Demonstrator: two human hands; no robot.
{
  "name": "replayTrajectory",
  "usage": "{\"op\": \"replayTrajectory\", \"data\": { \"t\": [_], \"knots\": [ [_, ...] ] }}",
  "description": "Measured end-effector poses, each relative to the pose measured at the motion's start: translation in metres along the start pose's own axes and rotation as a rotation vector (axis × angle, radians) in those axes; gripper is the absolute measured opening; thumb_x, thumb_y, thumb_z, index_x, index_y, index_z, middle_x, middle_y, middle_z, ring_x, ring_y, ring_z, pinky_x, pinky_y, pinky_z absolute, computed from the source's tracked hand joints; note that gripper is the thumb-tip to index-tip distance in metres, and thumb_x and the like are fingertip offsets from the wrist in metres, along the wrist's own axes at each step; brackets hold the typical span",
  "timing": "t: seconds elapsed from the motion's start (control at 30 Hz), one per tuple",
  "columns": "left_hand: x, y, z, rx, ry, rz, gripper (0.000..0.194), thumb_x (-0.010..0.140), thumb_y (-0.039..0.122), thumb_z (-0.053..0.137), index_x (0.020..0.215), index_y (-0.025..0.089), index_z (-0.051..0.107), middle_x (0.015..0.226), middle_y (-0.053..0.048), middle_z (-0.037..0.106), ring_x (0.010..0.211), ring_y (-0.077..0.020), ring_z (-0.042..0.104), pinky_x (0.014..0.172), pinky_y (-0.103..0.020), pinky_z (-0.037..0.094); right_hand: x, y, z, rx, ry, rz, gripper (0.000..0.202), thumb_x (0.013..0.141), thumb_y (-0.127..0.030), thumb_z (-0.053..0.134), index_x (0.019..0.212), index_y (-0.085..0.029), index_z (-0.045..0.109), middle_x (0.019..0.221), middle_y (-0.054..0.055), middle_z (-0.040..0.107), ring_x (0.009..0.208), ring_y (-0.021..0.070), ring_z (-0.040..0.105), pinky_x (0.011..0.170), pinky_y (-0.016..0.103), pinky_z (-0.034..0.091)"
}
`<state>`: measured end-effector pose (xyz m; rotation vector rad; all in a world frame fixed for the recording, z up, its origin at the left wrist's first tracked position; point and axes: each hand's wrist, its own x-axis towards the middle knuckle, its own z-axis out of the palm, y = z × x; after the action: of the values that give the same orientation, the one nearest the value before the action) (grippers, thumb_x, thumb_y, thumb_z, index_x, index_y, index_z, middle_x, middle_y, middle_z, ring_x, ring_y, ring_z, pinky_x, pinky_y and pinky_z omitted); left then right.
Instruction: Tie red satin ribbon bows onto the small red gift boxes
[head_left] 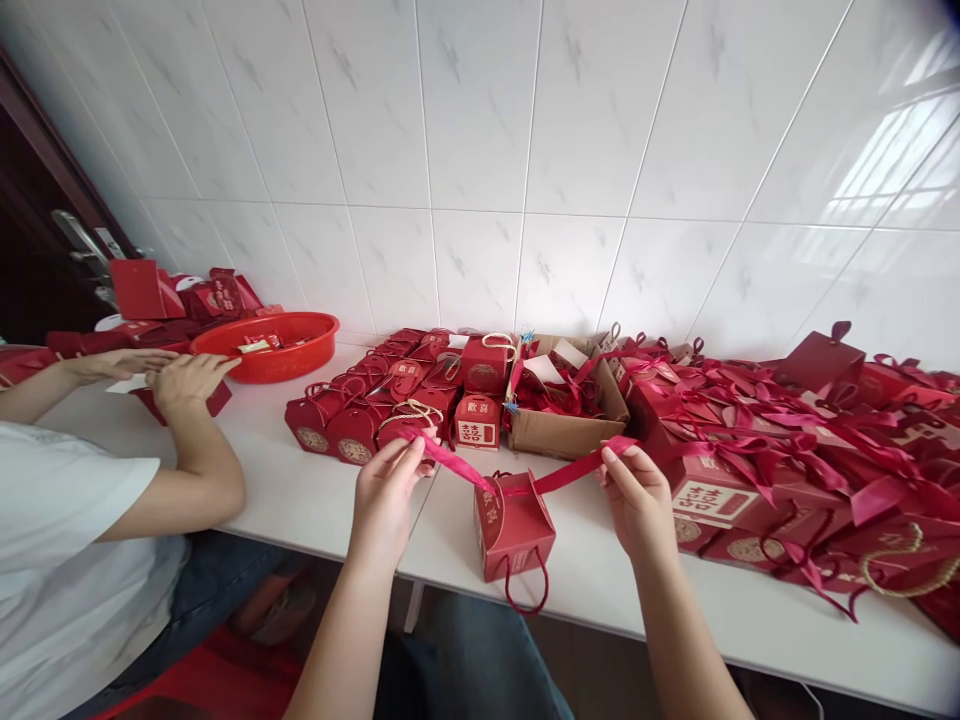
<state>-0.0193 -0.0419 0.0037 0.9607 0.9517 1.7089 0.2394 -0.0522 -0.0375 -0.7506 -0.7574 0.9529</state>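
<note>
A small red gift box point(504, 542) stands at the table's front edge between my hands, a dark red cord handle hanging down its front. A pinkish-red ribbon point(566, 474) runs through the top of the box, its two ends drawn out to either side. Pinched in the fingers of my left hand point(390, 490) is the left end of the ribbon. My right hand point(637, 495) grips the right end between thumb and fingers. Both ribbon ends slope upward from the box to my hands.
Behind my left hand sit rows of red boxes point(360, 425). A cardboard box point(559, 434) holds ribbons. Ribbon-tied boxes point(750, 470) are piled on the right. At left, a co-worker's hands point(176, 375) handle a red box beside a red basin point(300, 352).
</note>
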Motion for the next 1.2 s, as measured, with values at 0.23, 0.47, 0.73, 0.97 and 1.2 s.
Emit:
{"op": "replayTrajectory", "data": {
  "t": [0.23,0.47,0.73,0.97,1.2],
  "knots": [
    [0.002,0.019,0.023,0.150,-0.101,0.092,0.026,0.072,0.034,0.075,0.091,0.016,0.074,0.094,-0.008,0.072,0.085,-0.0183,0.064,0.066,-0.024,0.050,0.011,-0.032,0.022,-0.234,-0.138,-0.149,0.016,0.077,-0.033,0.073,0.081,-0.019,0.067,0.065,-0.001,0.059,0.059,0.0111,0.052,0.059,0.025,0.044],
    [0.010,0.030,0.045,0.176,-0.207,0.179,0.023,0.075,0.036,0.072,0.088,0.018,0.074,0.090,-0.007,0.074,0.090,-0.0210,0.066,0.078,-0.027,0.050,0.027,-0.050,0.046,-0.389,-0.310,-0.248,0.017,0.081,-0.037,0.067,0.080,-0.020,0.065,0.067,-0.001,0.060,0.060,0.0112,0.052,0.060,0.024,0.045],
    [0.019,0.042,0.058,0.188,-0.262,0.256,0.023,0.076,0.035,0.071,0.091,0.018,0.075,0.086,-0.006,0.074,0.087,-0.0203,0.066,0.079,-0.029,0.049,0.032,-0.061,0.062,-0.380,-0.361,-0.264,0.019,0.077,-0.037,0.070,0.076,-0.019,0.065,0.068,-0.001,0.061,0.058,0.0104,0.052,0.061,0.025,0.046],
    [0.017,0.051,0.064,0.204,-0.311,0.279,0.023,0.077,0.036,0.071,0.089,0.017,0.076,0.085,-0.006,0.074,0.088,-0.0203,0.065,0.081,-0.029,0.048,0.035,-0.064,0.062,-0.363,-0.381,-0.272,0.018,0.076,-0.037,0.070,0.077,-0.019,0.066,0.071,0.000,0.063,0.061,0.0115,0.054,0.061,0.026,0.048],
    [0.020,0.049,0.074,0.184,-0.325,0.250,0.025,0.075,0.039,0.071,0.085,0.016,0.075,0.082,-0.005,0.072,0.084,-0.0195,0.064,0.077,-0.029,0.048,0.031,-0.067,0.061,-0.348,-0.353,-0.278,0.018,0.077,-0.036,0.070,0.078,-0.019,0.066,0.070,0.000,0.062,0.059,0.0108,0.053,0.057,0.024,0.048]
  ]
}}
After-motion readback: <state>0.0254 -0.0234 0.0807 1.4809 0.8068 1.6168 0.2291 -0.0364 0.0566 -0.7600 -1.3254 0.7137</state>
